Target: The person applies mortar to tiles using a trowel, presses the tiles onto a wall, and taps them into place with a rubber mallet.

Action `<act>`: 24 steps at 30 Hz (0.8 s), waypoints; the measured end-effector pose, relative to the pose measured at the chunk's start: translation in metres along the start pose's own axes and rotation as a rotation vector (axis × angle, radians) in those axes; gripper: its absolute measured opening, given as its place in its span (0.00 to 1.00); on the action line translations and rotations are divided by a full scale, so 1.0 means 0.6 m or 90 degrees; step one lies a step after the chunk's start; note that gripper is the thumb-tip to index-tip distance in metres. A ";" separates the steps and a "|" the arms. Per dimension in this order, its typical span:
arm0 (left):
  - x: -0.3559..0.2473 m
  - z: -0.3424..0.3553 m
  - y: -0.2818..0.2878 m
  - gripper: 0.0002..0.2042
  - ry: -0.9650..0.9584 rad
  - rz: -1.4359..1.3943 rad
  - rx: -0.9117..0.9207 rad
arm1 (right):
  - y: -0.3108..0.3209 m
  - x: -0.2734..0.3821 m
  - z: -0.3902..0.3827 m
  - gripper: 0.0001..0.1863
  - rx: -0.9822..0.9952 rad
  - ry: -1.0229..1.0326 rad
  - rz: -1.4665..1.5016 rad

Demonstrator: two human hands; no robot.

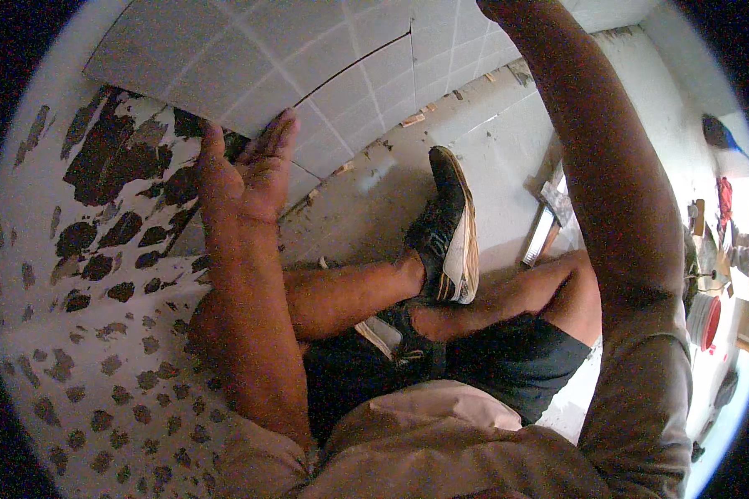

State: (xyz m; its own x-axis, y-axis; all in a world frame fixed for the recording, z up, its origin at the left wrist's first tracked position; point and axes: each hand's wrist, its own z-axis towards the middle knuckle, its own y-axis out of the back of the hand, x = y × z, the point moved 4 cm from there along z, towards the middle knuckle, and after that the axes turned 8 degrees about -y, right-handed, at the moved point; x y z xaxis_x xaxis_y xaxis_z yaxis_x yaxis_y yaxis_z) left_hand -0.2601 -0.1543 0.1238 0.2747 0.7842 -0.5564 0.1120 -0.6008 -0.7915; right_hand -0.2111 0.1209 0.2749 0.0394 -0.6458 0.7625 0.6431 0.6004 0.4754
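Note:
White tiles (250,58) with a pale grid pattern cover the wall in front of me. My left hand (254,179) is against the lower edge of the leftmost tile, thumb and fingers spread, with the fingertips at its face and edge. Nothing shows in its grasp. My right arm reaches up past the tiles to the top of the picture. Only a sliver of my right hand (498,8) shows there; its fingers are cut off. A dark gap runs between the leftmost tile and the tile beside it.
Bare wall with dark blotches (116,158) lies left. Small wooden bits (413,120) sit along the tiles' lower edge. My crossed legs and black shoe (449,241) fill the floor's middle. A flat metal-looking tool (545,224) lies right, beyond it a red-rimmed bucket (705,323).

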 end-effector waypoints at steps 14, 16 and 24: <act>-0.045 0.015 -0.005 0.24 0.015 0.105 0.109 | -0.025 -0.008 0.018 0.28 -0.081 0.056 -0.085; -0.039 -0.010 -0.030 0.23 0.015 0.129 0.062 | -0.026 -0.014 0.015 0.28 -0.089 0.039 -0.071; -0.063 0.028 0.046 0.21 0.040 0.190 0.100 | -0.042 -0.006 -0.011 0.25 -0.087 0.023 -0.054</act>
State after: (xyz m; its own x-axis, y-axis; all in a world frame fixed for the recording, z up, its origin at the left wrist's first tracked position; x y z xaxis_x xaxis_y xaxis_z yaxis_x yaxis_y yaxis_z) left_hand -0.2831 -0.1980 0.1186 0.3316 0.5638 -0.7564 -0.1287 -0.7672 -0.6283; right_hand -0.2223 0.1053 0.2573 0.0065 -0.7094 0.7048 0.7428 0.4753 0.4715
